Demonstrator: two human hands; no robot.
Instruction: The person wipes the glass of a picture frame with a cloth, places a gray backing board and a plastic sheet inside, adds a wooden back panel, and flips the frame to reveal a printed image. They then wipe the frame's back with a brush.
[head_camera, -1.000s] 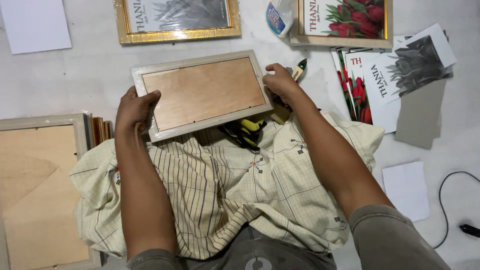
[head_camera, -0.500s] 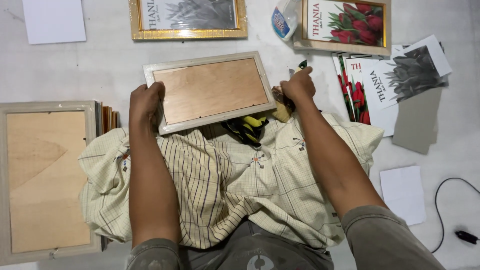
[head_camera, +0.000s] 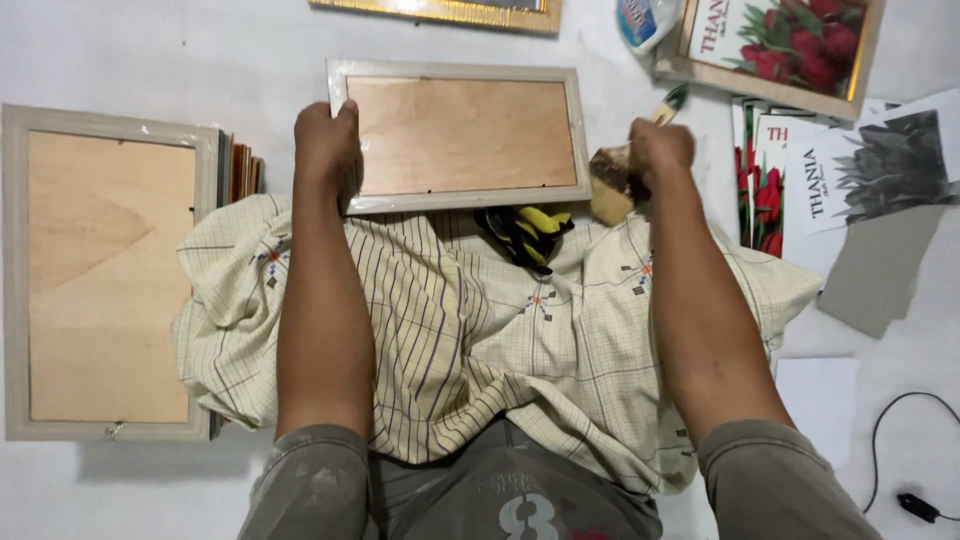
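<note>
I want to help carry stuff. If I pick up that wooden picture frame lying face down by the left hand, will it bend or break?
The picture frame probably stays stiff: it has a solid wooden border and a flat board back. It looks fairly light, since the left hand grips one edge alone. It may hold glass in front, hidden here, so it could be fragile if dropped.

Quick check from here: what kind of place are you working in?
Likely a small picture-framing workshop, worked on the floor: left hand holds a face-down wooden frame, right hand a brush, with printed pictures stacked alongside.
</note>
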